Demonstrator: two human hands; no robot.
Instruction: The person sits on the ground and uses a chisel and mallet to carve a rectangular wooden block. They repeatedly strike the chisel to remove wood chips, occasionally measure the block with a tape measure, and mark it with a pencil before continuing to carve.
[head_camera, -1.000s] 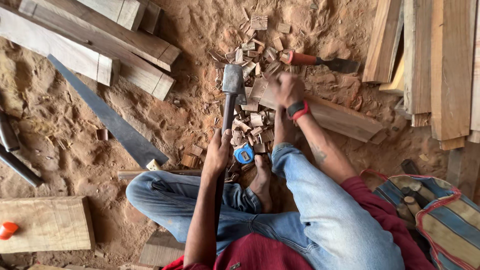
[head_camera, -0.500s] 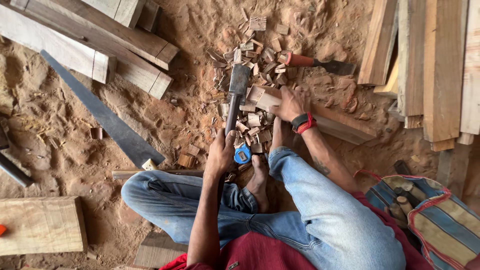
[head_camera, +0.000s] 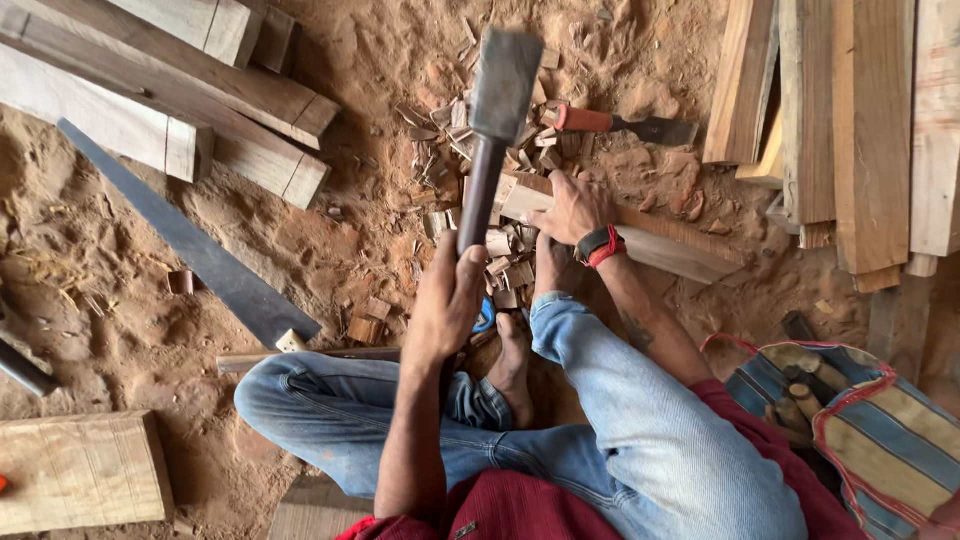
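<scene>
Head view: the left hand has its fingers clenched round the handle of a raised hammer, whose head hangs above the wood chips. The right hand, fingers pressed down, grips a wooden block lying on the sandy floor, just beside a red-handled chisel.

Ground: sandy, reddish, strewn with sawdust. Directly on it: wood offcuts heaped at centre, saw blade flat at left, stacked planks at right, beams upper left, red-handled chisel, wood block, striped bag, possibly holding tools.
</scene>
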